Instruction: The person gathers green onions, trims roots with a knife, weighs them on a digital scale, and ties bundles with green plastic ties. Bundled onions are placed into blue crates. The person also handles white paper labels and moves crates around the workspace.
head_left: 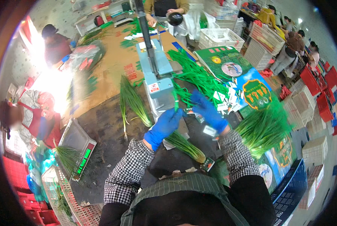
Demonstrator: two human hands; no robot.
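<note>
My left hand (165,125), in a blue glove, pinches a green tie strip (175,99) at the foot of a light-blue tabletop machine (158,82). Just below it lies a bundle of green onions (187,147), its white ends towards me by a small printed tag (207,163). My right hand (208,111), gloved and blurred, is over the strips and tags with its fingers apart; nothing is seen in it. Loose green strips with white tags (196,73) spread beyond it. Left of the machine lie more green onions (134,104). A large green bunch (261,130) rests beside my right sleeve.
A scale (78,149) with green stalks on it stands at the left, above a pale plastic basket (69,195). A blue crate (291,180) is at lower right. Printed green sacking (233,65) covers the right side. Co-workers stand at the left and across the table; white crates (222,38) are behind.
</note>
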